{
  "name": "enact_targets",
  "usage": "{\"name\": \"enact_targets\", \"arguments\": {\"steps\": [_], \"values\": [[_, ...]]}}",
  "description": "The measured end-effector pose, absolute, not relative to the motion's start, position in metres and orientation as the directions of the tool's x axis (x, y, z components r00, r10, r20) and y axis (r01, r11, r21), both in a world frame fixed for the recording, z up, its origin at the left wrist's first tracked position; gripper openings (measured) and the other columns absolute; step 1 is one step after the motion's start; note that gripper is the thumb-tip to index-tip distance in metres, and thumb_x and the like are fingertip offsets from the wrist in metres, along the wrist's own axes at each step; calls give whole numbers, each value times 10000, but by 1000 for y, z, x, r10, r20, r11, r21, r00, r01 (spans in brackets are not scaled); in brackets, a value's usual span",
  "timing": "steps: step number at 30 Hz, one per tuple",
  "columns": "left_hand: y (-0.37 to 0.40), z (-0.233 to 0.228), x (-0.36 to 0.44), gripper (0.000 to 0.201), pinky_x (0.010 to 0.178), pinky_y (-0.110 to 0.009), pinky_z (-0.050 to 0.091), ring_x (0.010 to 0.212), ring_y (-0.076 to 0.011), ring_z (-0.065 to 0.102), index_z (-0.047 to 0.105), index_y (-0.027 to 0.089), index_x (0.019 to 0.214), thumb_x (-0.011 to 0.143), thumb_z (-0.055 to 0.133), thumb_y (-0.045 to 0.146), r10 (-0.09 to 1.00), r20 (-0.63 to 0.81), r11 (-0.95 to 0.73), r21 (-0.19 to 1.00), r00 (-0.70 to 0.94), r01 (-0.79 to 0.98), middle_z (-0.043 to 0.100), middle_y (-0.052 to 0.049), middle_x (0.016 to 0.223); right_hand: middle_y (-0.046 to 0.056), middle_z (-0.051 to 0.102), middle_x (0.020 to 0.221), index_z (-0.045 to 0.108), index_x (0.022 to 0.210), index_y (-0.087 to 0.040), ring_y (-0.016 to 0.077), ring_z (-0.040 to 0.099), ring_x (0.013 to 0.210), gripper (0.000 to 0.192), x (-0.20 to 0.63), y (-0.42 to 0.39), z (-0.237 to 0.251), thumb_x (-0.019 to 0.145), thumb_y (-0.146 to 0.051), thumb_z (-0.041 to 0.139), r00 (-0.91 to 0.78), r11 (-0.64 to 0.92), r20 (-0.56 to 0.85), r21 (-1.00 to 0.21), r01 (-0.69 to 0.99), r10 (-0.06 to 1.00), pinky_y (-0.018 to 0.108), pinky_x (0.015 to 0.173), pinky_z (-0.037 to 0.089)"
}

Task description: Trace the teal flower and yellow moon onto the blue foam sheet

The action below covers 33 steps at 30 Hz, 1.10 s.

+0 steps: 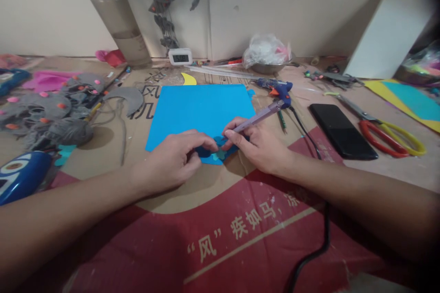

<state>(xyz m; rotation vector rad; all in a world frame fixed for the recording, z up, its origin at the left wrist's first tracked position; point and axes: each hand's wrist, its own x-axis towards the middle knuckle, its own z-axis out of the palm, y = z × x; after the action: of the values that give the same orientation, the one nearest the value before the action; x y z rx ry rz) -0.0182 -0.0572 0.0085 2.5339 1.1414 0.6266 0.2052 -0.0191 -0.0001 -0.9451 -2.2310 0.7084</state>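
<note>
The right hand (259,146) pinches a purple pen (260,117) between thumb and fingers, its tip down at the near edge of a blue sheet (202,107). A small teal cutout (219,154) lies there, between the hands. The left hand (182,151) is loosely curled, thumb and index finger apart, the index fingertip beside the cutout; whether it presses down, I cannot tell. The sheet lies on printed cardboard (165,242) covering part of the counter (388,171). Far right of the sheet is a blue glue gun (279,88), with a dark pencil (282,122) nearer. Farther right lie a black phone (342,130) and scissors (387,133). A yellow crescent (189,79) sits just beyond the sheet.
</note>
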Motion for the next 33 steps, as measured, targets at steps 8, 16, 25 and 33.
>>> {"name": "enact_targets", "arguments": {"steps": [8,16,25,33], "values": [[-89,17,-4,251,763,-378,507,920,-249,664,685,111,1017,916,464,175,408,373,-873,-108,833,476,730,-102,1056,10,731,771,637,869,-172,155,692,748,251,204,-22,0,984,-334,484,-554,563,288,-710,424,781,292,740,478],[-103,6,10,356,902,-446,516,1101,-295,651,660,72,1154,978,445,294,535,393,-790,-81,748,607,699,-135,1189,24,717,844,605,876,-179,154,709,766,270,205,-22,0,994,-369,454,-563,567,287,-710,419,775,290,751,497],[-112,-4,11,612,985,-510,471,1210,-373,568,553,47,1295,955,424,539,584,323,-793,34,744,608,605,-237,1292,22,723,785,588,862,-186,151,710,729,247,204,-24,3,989,-365,476,-554,543,271,-730,415,787,281,723,503],[-113,-4,12,608,988,-475,468,1196,-358,582,582,67,1261,922,472,561,592,362,-787,69,720,613,622,-216,1281,12,717,767,592,894,-196,148,692,751,210,203,-24,0,983,-362,500,-532,500,256,-776,385,807,279,742,511]]}}
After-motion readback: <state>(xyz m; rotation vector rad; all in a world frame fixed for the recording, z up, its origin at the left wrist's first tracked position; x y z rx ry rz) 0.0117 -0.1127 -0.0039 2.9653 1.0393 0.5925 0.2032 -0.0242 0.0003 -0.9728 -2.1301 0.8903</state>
